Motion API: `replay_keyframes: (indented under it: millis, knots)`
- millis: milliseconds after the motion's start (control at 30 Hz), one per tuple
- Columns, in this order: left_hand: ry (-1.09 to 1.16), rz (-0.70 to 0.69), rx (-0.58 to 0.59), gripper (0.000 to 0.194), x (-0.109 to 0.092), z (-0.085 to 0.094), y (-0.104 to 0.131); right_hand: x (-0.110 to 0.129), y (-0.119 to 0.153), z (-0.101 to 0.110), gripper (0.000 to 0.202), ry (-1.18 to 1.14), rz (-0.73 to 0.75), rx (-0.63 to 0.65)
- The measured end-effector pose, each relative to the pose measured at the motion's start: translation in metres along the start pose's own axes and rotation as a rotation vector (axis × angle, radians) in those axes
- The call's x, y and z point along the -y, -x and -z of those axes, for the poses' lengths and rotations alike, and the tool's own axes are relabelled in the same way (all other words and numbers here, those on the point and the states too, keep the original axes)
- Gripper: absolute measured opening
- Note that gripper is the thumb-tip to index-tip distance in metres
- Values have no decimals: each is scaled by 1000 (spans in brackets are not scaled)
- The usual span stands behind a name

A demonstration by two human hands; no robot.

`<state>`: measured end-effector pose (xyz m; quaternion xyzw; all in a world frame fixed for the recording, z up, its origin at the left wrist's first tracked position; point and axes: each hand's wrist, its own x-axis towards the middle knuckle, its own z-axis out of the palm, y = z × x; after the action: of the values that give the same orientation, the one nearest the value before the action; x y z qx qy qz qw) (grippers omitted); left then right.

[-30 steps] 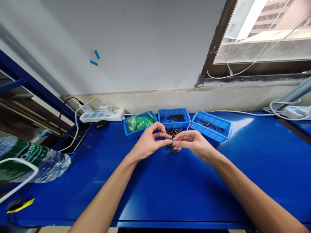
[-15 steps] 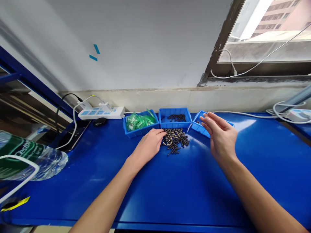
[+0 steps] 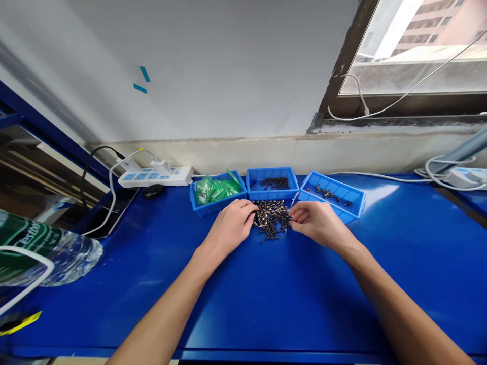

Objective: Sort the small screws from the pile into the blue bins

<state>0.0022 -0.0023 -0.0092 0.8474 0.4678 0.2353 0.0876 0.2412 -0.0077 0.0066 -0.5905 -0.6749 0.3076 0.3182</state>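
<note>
A heap of small dark screws (image 3: 271, 218), many with silvery heads, lies on the blue table between my hands. At its left edge is my left hand (image 3: 235, 221), fingers curled together at the screws. What its fingertips hold, if anything, is hidden. My right hand (image 3: 317, 221) reaches the heap's right edge, thumb and forefinger pinched on what looks like a screw. Behind the heap stands a blue bin (image 3: 273, 194) with black screws inside. The right blue bin (image 3: 344, 191) contains several scattered screws. Green and clear plastic bags fill the left blue bin (image 3: 216, 206).
A white power strip (image 3: 155, 176) with plugs and cables lies at the back left, near a black mouse (image 3: 152, 191). At the left edge is a large water bottle (image 3: 49, 248). More cables (image 3: 437, 170) lie at the back right.
My right hand has moved left and down from over the right bin to the screw heap, uncovering that bin. My left hand has stayed by the heap. The view has shifted slightly.
</note>
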Motion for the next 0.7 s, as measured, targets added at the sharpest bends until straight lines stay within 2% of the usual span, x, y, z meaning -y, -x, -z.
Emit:
replay_keyframes:
  millis: [200, 300, 500, 600, 700]
  knots:
    - [119, -85, 5, 20, -3, 3, 0, 1, -4, 4, 7, -234, -89, 47]
    - [160, -109, 55, 18, -6, 6, 0, 7, -4, 10, 14, -332, -138, 73]
    - [211, -101, 186, 7, -14, 16, 2, 13, -5, 16, 26, -452, -123, 145]
    - [198, -106, 247, 8, -17, 21, 3, 13, -7, 10, 27, -472, -107, 34]
    - [186, -108, 319, 11, -19, 23, 4, 14, -11, -2, 29, -551, -44, -218]
